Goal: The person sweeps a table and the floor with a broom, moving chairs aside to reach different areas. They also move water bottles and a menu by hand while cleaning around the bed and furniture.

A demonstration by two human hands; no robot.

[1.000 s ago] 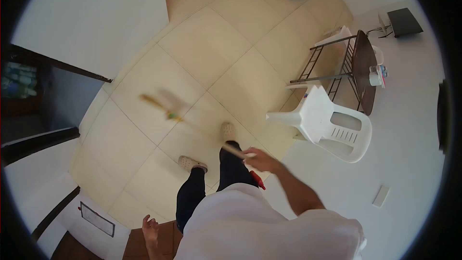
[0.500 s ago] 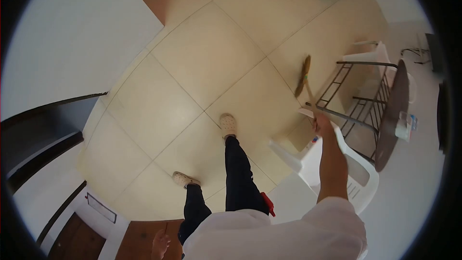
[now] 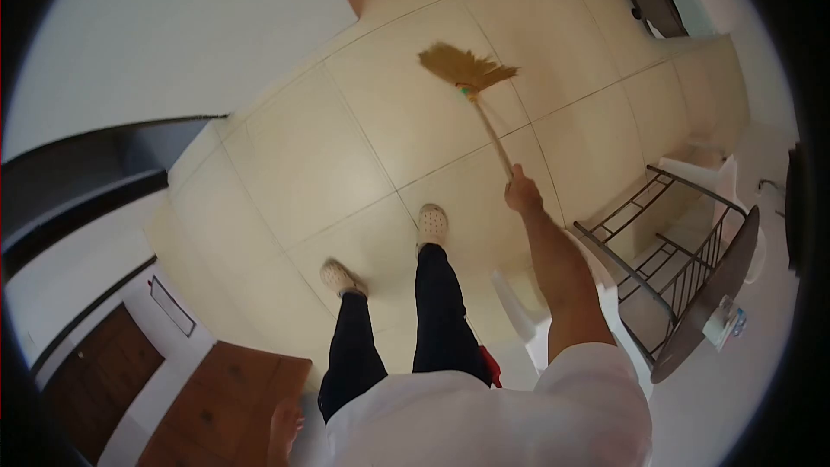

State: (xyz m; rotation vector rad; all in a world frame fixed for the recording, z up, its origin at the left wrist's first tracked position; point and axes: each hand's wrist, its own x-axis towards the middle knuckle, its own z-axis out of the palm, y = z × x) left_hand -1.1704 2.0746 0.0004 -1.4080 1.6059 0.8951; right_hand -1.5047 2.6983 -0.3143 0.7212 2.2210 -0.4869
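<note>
— Where was the broom [image 3: 471, 69]?
— My right hand [image 3: 522, 193] gripped its stick's near end; the bristles lay ahead on the tiles [image 3: 285, 173].
— Your left hand [image 3: 285, 429]?
— Low by my side; couldn't tell its fingers.

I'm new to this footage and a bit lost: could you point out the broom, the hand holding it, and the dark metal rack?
broom [image 3: 467, 67]: head view, on the straw bristles.
right hand [image 3: 521, 194]: head view, middle of the fist around the handle.
metal rack [image 3: 683, 252]: head view, on a dark crossbar.
</note>
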